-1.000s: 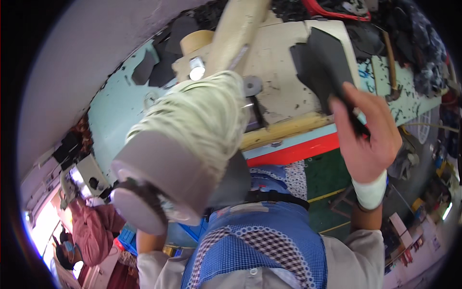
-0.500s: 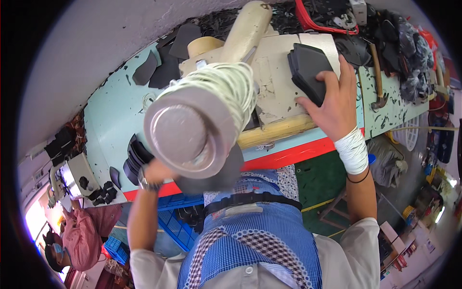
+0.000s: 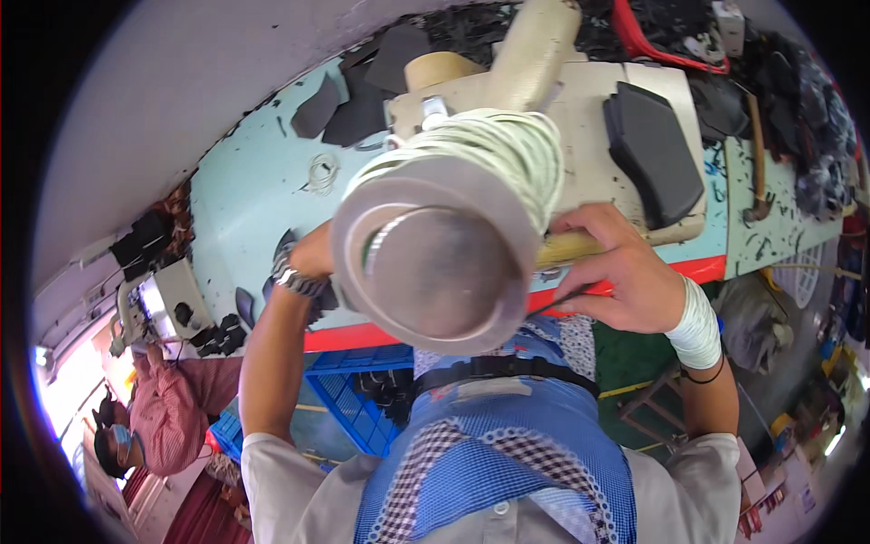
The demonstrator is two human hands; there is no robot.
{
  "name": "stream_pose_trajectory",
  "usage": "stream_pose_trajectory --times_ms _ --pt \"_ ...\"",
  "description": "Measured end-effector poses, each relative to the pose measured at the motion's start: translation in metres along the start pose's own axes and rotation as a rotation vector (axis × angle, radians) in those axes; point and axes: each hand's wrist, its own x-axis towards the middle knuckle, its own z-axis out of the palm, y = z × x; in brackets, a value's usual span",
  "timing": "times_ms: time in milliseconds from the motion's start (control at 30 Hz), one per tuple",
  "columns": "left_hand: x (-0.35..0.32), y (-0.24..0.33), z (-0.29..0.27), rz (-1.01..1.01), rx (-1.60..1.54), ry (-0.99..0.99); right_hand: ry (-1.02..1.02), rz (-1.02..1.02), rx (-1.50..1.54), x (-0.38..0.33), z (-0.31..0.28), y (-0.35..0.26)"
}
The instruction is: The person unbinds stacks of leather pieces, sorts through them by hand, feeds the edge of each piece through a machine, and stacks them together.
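A thin dark piece (image 3: 560,301) is pinched by the right hand (image 3: 621,276) beside the table's red front edge (image 3: 696,271). The left hand (image 3: 316,251) is mostly hidden by a round metal head (image 3: 444,272); its grip cannot be told. Dark sheets (image 3: 660,159) are stacked near the cream bed's (image 3: 587,136) right edge. Leftward, a stretch of pale-green tabletop (image 3: 245,204) is exposed.

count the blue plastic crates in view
2 that I can make out: one crate below the red table edge, right of the left forearm; another crate at far left, beside the person in the checked top. Others may be hidden below that edge.
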Motion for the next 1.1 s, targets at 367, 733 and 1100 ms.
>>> stream_pose_trajectory --times_ms 367,733,1100 --pt "-0.014 -0.009 -0.003 0.182 0.007 -0.056 -0.025 0.165 0.031 -0.003 -0.001 0.008" --pt "-0.015 0.002 -0.01 0.011 0.006 -0.094 -0.013 0.191 0.035 -0.004 0.001 0.001" --pt "-0.022 0.013 -0.015 -0.153 0.012 -0.092 0.012 0.287 0.077 0.001 0.001 0.0"
